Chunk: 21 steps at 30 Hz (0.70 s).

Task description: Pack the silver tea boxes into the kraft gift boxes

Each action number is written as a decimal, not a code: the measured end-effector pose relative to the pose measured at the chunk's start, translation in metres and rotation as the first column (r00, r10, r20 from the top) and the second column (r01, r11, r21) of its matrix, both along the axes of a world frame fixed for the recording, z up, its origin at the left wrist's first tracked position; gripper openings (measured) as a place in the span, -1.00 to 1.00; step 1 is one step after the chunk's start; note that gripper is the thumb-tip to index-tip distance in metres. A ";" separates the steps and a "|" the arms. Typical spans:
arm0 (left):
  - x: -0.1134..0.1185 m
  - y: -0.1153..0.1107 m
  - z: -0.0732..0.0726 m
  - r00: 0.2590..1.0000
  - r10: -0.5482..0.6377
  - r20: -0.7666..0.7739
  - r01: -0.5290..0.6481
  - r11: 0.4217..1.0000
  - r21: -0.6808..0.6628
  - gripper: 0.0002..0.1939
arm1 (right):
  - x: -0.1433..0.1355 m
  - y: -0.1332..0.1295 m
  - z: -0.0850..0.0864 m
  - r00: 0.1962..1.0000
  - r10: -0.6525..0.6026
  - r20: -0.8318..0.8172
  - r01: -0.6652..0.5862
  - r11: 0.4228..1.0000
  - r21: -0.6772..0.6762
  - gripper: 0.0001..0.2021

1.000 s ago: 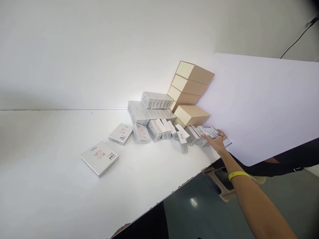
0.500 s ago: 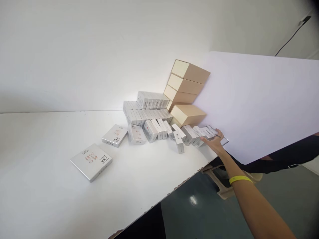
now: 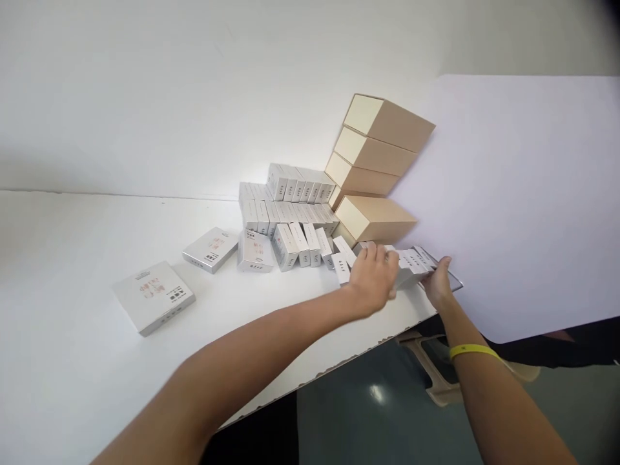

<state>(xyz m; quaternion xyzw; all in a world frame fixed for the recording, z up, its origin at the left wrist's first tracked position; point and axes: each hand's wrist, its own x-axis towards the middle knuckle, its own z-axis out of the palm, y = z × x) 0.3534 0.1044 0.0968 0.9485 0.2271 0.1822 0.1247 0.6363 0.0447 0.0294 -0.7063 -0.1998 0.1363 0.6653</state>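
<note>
My left hand (image 3: 374,279) reaches over the right part of a row of small white printed boxes (image 3: 415,261). Its fingers are curled together, and whatever lies under them is hidden. At the right end of that row, my right hand (image 3: 438,284) grips the boxes, its thumb up and its other fingers mostly out of sight. A flat silvery edge (image 3: 456,282) sticks out beside it. Left of my left hand, similar small boxes (image 3: 312,244) stand and lean loosely, one tilted box (image 3: 340,268) nearly touching the wrist.
Beige boxes (image 3: 378,152) are stacked against the wall, with another beige box (image 3: 380,218) in front. More small boxes (image 3: 300,183) stand in tight rows. Flat boxes (image 3: 154,297) lie at left. The table's chipped front edge (image 3: 358,354) runs diagonally above a stool (image 3: 438,387).
My left hand has come into view and reached over to the boxes at right. My right hand has turned from spanning their tops to holding their right end. The view has shifted slightly.
</note>
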 end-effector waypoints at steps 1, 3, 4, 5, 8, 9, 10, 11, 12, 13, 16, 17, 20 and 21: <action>0.027 0.009 0.000 0.999 0.037 -0.033 -0.038 0.999 -0.021 -0.18 | 0.000 0.000 -0.002 1.000 0.025 -0.017 -0.025 1.000 0.014 -0.46; 0.068 0.023 -0.004 0.992 0.078 -0.101 -0.086 0.993 -0.076 0.10 | 0.001 0.000 -0.006 0.997 0.054 -0.050 -0.052 0.998 0.029 -0.40; 0.083 0.027 -0.007 0.989 0.078 -0.126 -0.090 0.991 -0.100 0.18 | 0.001 -0.001 -0.008 0.996 0.058 -0.064 -0.056 0.998 0.030 -0.40; 0.095 0.030 -0.010 0.988 0.064 -0.140 -0.081 0.989 -0.120 0.23 | 0.002 -0.003 -0.009 0.995 0.057 -0.078 -0.055 0.998 0.028 -0.43; 0.118 0.032 -0.018 0.989 0.006 -0.146 -0.029 0.987 -0.160 0.19 | 0.006 -0.009 -0.011 0.991 0.057 -0.121 -0.055 0.998 0.017 -0.58; 0.122 0.032 -0.020 0.989 -0.003 -0.145 -0.023 0.985 -0.171 0.18 | 0.007 -0.012 -0.012 0.989 0.058 -0.133 -0.057 0.998 0.014 -0.62; 0.126 0.030 -0.022 0.990 -0.003 -0.143 -0.023 0.983 -0.180 0.16 | 0.008 -0.015 -0.012 0.988 0.059 -0.142 -0.058 0.998 0.009 -0.66; 0.129 0.028 -0.023 0.990 -0.001 -0.138 -0.025 0.982 -0.186 0.13 | 0.009 -0.018 -0.011 0.987 0.059 -0.147 -0.059 0.998 0.004 -0.69; 0.131 0.026 -0.023 0.992 -0.003 -0.129 -0.021 0.982 -0.188 0.09 | 0.010 -0.022 -0.011 0.987 0.055 -0.149 -0.056 0.998 -0.001 -0.72; 0.132 0.023 -0.023 0.993 -0.012 -0.117 -0.011 0.982 -0.190 0.05 | 0.010 -0.027 -0.010 0.988 0.051 -0.148 -0.053 0.999 -0.006 -0.73; 0.133 0.013 -0.022 0.995 -0.061 -0.084 0.043 0.978 -0.205 -0.06 | 0.007 -0.042 -0.007 0.990 0.053 -0.133 -0.055 0.998 -0.015 -0.73; 0.133 0.009 -0.022 0.994 -0.075 -0.076 0.058 0.975 -0.215 -0.09 | 0.005 -0.048 -0.005 0.990 0.057 -0.126 -0.059 0.998 -0.018 -0.73; 0.132 -0.003 -0.020 0.993 -0.100 -0.055 0.083 0.965 -0.247 -0.14 | -0.002 -0.066 -0.001 0.993 0.059 -0.106 -0.062 0.998 -0.030 -0.72; 0.131 -0.008 -0.020 0.994 -0.104 -0.046 0.089 0.962 -0.257 -0.14 | -0.005 -0.071 0.001 0.994 0.053 -0.099 -0.057 0.998 -0.036 -0.71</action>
